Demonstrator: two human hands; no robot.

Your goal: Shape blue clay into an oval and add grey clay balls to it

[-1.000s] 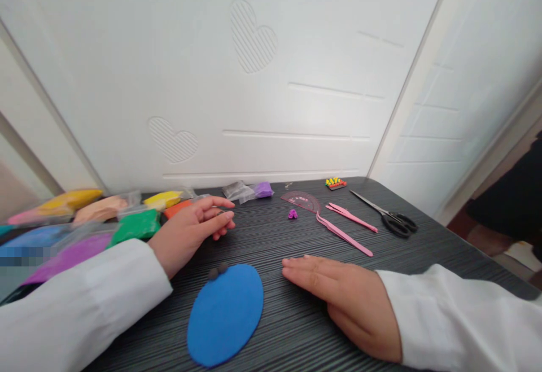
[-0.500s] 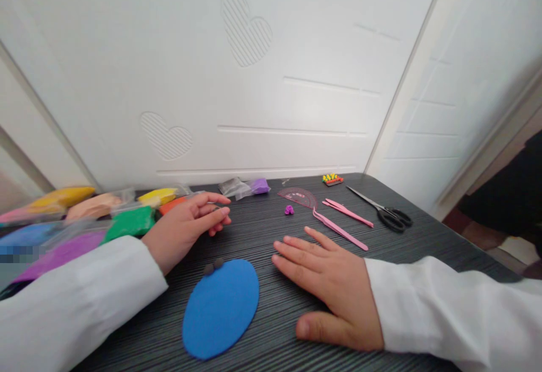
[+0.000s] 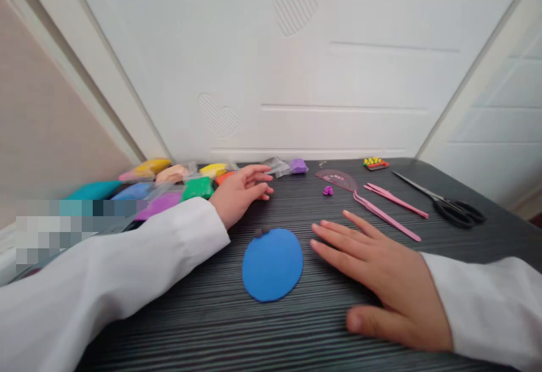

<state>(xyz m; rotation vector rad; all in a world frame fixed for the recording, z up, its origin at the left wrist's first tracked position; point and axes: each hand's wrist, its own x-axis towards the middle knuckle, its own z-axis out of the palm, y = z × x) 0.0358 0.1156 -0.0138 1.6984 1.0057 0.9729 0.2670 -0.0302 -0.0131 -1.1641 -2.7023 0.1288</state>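
My left hand (image 3: 242,194) rests near the orange and green clay packets, its fingers loosely bent and apart, with nothing visible in it. Flat on the table, my right hand (image 3: 381,276) lies with fingers spread, to the right of a blue clay disc (image 3: 273,265). Small dark clay lumps (image 3: 262,231) touch the disc's far edge. Beyond my right fingertips sits a small purple clay piece (image 3: 327,191). Pink tweezers, one bent (image 3: 387,217) and one straight (image 3: 397,200), lie past my right hand.
Several bagged clay packets, among them a green one (image 3: 198,188), line the back left. A purple packet (image 3: 298,166), a pink protractor (image 3: 337,179) and a small yellow-and-red piece (image 3: 375,163) lie at the back. Black-handled scissors (image 3: 455,212) are at right. A white panel (image 3: 237,50) stands behind.
My view has turned left, so everything appears farther right and more of the left side shows. Both hands keep about the same places on the table.
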